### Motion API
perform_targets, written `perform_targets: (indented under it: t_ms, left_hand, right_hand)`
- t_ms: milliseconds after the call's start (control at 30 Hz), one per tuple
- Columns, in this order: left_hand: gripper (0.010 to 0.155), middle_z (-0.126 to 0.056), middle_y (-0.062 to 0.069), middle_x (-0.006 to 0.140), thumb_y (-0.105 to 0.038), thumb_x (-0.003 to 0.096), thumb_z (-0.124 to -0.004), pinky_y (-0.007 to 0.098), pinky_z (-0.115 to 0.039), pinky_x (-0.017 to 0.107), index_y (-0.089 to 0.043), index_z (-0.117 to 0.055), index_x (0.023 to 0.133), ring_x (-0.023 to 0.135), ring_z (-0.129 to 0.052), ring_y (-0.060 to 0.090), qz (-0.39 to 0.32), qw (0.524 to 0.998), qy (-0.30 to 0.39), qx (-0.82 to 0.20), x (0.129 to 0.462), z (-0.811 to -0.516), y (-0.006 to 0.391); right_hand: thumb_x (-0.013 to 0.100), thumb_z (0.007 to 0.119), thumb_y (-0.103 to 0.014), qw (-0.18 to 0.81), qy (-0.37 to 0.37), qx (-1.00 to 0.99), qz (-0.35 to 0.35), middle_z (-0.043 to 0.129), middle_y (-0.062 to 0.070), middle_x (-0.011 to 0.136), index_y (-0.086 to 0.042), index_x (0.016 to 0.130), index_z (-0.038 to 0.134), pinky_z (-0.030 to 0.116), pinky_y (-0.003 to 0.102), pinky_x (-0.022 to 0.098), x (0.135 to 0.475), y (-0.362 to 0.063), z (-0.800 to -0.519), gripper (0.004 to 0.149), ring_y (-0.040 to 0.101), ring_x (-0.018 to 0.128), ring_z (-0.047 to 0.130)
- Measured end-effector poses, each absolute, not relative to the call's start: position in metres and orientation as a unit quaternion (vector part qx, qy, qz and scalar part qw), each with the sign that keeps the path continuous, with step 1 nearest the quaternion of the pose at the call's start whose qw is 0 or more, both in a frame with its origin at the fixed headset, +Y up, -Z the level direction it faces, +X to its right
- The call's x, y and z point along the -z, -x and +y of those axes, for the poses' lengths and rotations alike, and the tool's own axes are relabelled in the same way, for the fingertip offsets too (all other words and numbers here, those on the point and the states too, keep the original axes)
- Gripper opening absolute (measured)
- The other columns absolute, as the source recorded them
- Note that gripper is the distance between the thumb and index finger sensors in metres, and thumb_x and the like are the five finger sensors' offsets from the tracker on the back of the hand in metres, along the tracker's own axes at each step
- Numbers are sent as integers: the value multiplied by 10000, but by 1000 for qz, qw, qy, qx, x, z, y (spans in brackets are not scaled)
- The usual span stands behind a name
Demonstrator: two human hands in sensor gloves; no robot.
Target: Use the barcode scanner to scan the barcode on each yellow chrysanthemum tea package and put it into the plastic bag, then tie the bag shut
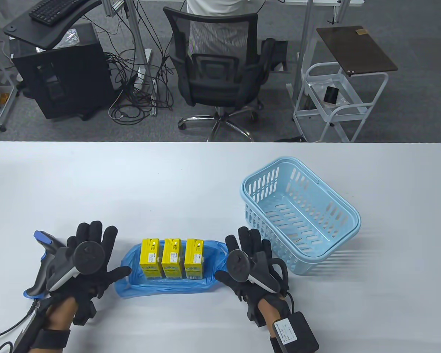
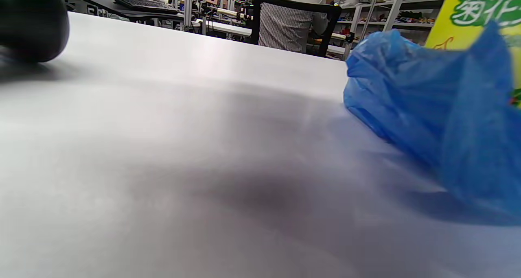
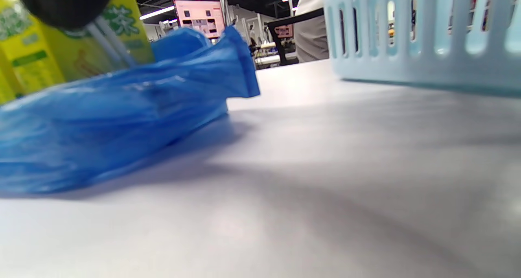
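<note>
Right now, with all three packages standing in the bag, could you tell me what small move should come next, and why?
Probably close each hand on its side of the bag rim and lift, ready to tie. The three packages stand inside, the basket is empty, and the left hand and right hand flank the bag, open.

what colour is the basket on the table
Light blue basket, clearest in the table view.

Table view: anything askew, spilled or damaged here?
Nothing stands out. Three yellow tea packages stand upright in a row in the open blue bag, the basket sits upright, and the scanner lies beside the left hand.
</note>
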State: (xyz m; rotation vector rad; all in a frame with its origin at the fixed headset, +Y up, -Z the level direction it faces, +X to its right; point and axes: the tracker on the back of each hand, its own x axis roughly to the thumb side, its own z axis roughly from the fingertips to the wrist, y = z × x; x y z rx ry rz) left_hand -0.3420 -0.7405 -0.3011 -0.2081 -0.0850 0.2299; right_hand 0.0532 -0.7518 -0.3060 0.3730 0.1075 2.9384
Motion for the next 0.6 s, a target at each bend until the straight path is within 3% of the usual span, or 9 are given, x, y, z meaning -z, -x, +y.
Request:
perform_targets:
  t_ms: [267, 467, 600]
  left_hand:
    - [1076, 46, 44, 1114, -851, 236, -499, 683, -162, 735, -294, -85, 1058, 1010, 82, 401, -20, 981, 145, -128, 301, -743, 345]
    - [1060, -131, 106, 1149, -832, 260, -497, 680, -243, 730, -167, -429, 1083, 1013, -9, 449, -7, 954, 267, -136, 298, -757, 341]
    - [929, -156, 116, 1144, -761, 332, -576, 665, -273, 732, -166, -521, 1044, 1005, -35, 470, -38, 925, 320, -201, 298, -764, 335]
  right_hand:
    - [312, 631, -699, 87, -112, -989, 44, 106, 155, 1094, -256, 1018, 244, 293, 682, 728, 308, -56, -754, 918, 487, 1002, 172]
    - [314, 618, -702, 83, -89, -990, 76, 122, 170, 1091, -223, 1020, 259, 307, 677, 719, 311, -58, -761, 926, 503, 990, 188]
    - [308, 600, -719, 58, -51, -986, 151, 190, 191, 1087, -173, 1017, 367, 346, 672, 706, 313, -60, -774, 925, 520, 973, 229]
